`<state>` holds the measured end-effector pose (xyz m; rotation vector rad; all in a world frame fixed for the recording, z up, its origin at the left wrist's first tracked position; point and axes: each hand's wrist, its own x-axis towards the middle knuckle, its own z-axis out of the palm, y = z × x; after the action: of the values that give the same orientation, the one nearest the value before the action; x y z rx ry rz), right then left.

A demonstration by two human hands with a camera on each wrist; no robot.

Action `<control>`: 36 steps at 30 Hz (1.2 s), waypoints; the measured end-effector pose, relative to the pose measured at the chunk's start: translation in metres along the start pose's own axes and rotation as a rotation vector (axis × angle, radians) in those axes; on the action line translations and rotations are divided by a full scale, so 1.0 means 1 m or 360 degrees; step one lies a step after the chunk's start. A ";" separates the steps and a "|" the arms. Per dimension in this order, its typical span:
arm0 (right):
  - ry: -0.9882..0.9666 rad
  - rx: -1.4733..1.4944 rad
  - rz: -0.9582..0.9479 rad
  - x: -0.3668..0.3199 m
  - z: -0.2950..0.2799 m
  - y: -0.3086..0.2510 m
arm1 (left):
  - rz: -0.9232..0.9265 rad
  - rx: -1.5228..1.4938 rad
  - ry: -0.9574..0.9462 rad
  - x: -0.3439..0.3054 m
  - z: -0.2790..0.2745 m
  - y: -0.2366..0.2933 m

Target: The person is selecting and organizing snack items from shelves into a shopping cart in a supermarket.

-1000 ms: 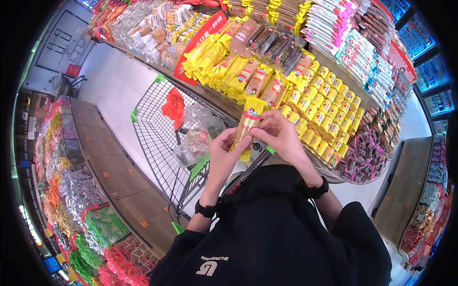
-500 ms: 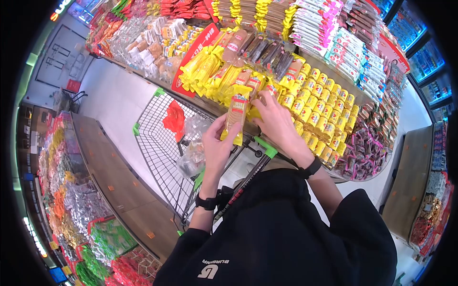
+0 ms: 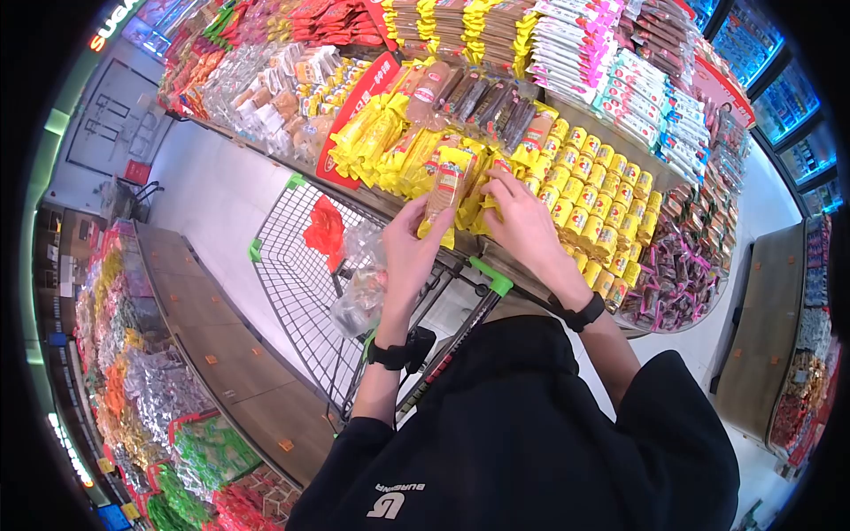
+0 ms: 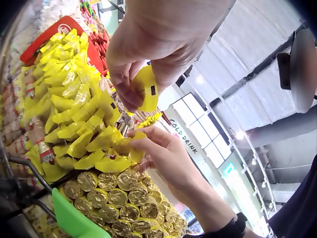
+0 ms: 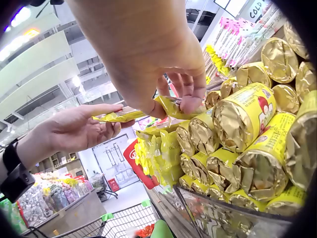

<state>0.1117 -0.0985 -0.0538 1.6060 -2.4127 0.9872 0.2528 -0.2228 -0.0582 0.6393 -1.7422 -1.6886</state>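
My left hand (image 3: 411,254) holds a long yellow-wrapped snack pack (image 3: 447,190) upright between thumb and fingers, over the edge of the display. Beside it, my right hand (image 3: 524,221) pinches the yellow end of another pack (image 3: 485,211) at the near edge of the pile. In the left wrist view that hand (image 4: 171,158) has thumb and fingers on a yellow wrapper end (image 4: 130,147). The right wrist view shows a yellow wrapper (image 5: 174,106) in the right hand (image 5: 148,64), close above gold-ended rolls (image 5: 245,116).
A shopping cart (image 3: 297,292) with a red bag (image 3: 325,232) and clear bags (image 3: 361,296) stands left of the display. A red sign (image 3: 361,111) divides the packs. Yellow rolls (image 3: 591,190) lie to the right. A wooden-fronted candy counter (image 3: 208,332) runs along the left.
The left hand has moved slightly left with its pack. My right hand has left that pack and moved to the pile, where it now pinches another wrapper.
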 end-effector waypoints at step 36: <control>-0.0037 0.0386 0.0147 -0.005 0.001 0.000 | 0.0545 0.1075 -0.0032 0.034 0.031 -0.003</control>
<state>0.1142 -0.0948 -0.0566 1.5940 -2.4837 1.3306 0.2071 -0.2262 -0.0569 0.5572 -2.2916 -0.8642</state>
